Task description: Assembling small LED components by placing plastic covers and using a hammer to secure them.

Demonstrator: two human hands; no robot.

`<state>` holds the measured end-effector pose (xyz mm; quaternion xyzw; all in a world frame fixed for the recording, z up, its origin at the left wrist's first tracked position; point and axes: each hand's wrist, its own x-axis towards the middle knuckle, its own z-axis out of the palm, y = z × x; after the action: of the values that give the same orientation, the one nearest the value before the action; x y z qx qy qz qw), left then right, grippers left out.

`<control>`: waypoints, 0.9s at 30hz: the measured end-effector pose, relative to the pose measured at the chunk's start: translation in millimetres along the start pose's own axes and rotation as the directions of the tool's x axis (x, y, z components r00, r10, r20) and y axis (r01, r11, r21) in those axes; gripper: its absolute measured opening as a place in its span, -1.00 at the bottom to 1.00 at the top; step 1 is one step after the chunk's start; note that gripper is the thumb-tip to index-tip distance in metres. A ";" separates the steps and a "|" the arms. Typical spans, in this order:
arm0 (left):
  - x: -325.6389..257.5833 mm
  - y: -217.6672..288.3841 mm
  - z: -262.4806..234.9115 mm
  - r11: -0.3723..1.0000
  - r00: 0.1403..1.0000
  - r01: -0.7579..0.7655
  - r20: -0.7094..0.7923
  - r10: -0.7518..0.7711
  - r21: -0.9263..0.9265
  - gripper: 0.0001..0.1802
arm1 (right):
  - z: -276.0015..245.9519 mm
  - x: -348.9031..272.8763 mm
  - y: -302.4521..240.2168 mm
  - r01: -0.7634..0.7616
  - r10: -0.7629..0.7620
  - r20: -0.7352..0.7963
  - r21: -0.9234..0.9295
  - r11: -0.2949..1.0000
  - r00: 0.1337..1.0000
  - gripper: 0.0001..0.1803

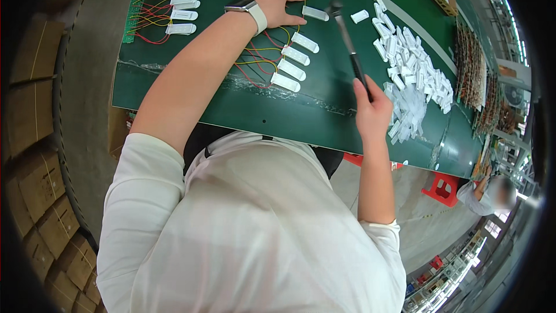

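Observation:
My left hand [273, 1], with a watch [248, 7] on its wrist, lies with fingers spread over the far part of the green table. Its fingertips are beside a small white plastic case [315, 13] joined to a yellow wire. In my right hand [373, 109] is a hammer [351, 46], gripped by its dark handle. The hammer head is raised near that case, slightly blurred. Between my forearms lies a slanting row of several white cases [295, 54] with red and yellow wires, which run partly under my left arm.
At the far left, more wired cases [184, 15] connect to a green circuit board strip [138, 11]. A heap of loose white plastic pieces [414, 61] spreads right of the hammer. Cardboard boxes [35, 104] stack on the left. A red stool [443, 190] and another person [489, 196] are at right.

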<state>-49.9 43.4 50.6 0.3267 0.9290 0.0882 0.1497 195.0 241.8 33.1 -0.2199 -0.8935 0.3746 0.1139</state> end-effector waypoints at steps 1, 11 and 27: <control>-1.5 -0.9 0.8 1.000 0.999 0.019 0.040 -0.019 0.019 -0.19 | -2.1 0.0 0.8 0.001 -0.001 0.007 0.001 1.000 1.000 -0.70; 11.3 -17.5 19.5 0.865 0.908 -0.160 -0.415 -0.060 -0.476 -0.30 | 8.0 5.5 28.7 -0.089 -0.019 0.118 0.838 0.538 0.993 -0.91; -109.3 -71.2 31.1 0.787 0.923 0.243 -0.114 -0.367 -0.567 -0.57 | 7.1 6.9 46.8 -0.138 0.055 0.130 0.972 0.192 0.990 -0.84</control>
<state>0.2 -78.7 26.8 0.1037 0.9168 0.3572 0.1454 200.7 269.9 -5.2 -0.1415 -0.4424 0.8683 0.1741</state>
